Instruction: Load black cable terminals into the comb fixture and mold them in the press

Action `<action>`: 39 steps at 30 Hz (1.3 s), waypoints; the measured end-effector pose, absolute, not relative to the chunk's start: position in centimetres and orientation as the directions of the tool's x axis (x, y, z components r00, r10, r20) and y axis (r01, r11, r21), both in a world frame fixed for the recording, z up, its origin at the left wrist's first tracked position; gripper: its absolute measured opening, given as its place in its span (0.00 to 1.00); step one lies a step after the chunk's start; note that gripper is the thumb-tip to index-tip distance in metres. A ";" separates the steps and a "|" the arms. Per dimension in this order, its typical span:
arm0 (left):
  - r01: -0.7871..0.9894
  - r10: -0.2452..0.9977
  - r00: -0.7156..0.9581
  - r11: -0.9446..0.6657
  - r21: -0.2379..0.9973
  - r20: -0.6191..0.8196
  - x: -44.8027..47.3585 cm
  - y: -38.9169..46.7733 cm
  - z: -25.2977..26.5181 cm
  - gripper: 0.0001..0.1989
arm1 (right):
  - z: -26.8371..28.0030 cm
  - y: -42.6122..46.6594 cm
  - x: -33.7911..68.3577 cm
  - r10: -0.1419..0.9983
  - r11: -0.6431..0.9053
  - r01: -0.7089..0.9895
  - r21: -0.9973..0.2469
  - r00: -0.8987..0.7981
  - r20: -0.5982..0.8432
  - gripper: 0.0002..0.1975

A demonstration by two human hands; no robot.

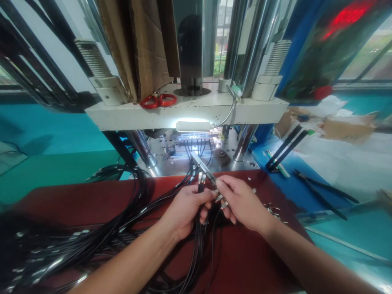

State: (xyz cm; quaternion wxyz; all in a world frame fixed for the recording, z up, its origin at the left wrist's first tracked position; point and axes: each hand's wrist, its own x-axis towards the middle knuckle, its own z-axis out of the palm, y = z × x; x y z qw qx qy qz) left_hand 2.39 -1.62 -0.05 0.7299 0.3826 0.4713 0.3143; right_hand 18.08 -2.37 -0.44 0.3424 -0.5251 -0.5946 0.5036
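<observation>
My left hand [190, 206] is closed around several black cables [198, 249], whose metal connector ends stick up past the thumb and whose lengths hang below. A slim, flat silver tool [202, 165] points up and left from my right hand [241, 200], which is closed on its near end; I cannot tell its exact kind. Small metal connectors [225, 204] show between the two hands, close to my right fingers. Both hands are side by side, over the dark red mat [245, 253]. The inner fingertips are partly hidden.
Ahead stands a press with a white plate [122, 116], a lit lamp [193, 126] and steel posts. Red-handled scissors [158, 101] lie on that plate. A large bundle of black cables [122, 220] spreads leftward. Black pliers [321, 192] rest at the right.
</observation>
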 end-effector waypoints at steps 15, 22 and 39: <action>-0.382 0.874 0.351 0.462 0.801 -0.336 1.2 -1.3 0.2 0.12 | 0.6 -2.1 18.4 0.958 -0.236 0.045 -0.971 -0.155 -0.240 0.18; -0.317 0.866 0.325 0.479 0.819 -0.381 1.4 -1.3 0.6 0.10 | 0.2 -2.1 18.2 0.957 -0.241 0.050 -0.969 -0.156 -0.246 0.18; -0.115 0.897 0.236 0.407 0.906 -0.373 2.4 -1.4 0.1 0.15 | 0.1 -2.3 18.2 0.968 -0.170 0.090 -0.981 -0.172 -0.184 0.20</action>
